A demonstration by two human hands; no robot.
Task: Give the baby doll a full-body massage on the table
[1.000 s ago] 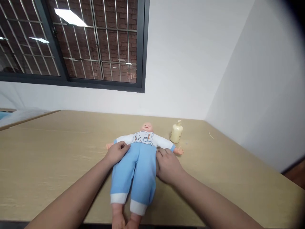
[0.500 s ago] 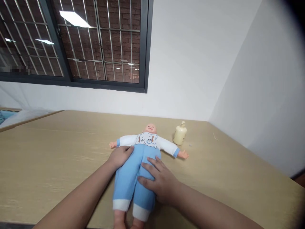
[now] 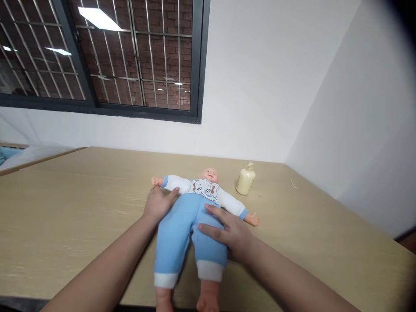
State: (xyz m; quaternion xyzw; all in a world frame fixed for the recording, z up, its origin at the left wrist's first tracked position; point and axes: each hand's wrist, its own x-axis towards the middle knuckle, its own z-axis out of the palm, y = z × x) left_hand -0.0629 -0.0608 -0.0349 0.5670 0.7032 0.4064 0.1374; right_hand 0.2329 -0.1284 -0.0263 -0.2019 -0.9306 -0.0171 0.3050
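Observation:
A baby doll (image 3: pixel 177 234) lies on its back on the table, feet toward me. It has light blue trousers with white cuffs and a white top with an elephant face. My left hand (image 3: pixel 158 203) is at the doll's left-of-picture side, thumb against its waist, fingers partly hidden below the doll's outstretched arm. My right hand (image 3: pixel 235 234) grips the thigh on the other side, thumb and forefinger over the trousers, remaining fingers hidden around the outside. The doll's legs are spread apart, and its bare feet are cut by the lower picture edge.
A cream pump bottle (image 3: pixel 245 180) stands right of the doll's head. A thin pale strand (image 3: pixel 294 184) lies farther right on the wooden table (image 3: pixel 81 208). White walls and a barred window (image 3: pixel 139 56) rise behind. Clear plastic sheeting (image 3: pixel 42 155) shows at far left.
My right hand has shifted right and up the thigh, and that leg has swung outward. My left hand has slid up beside the arm, which now points higher. The doll's head has moved slightly right.

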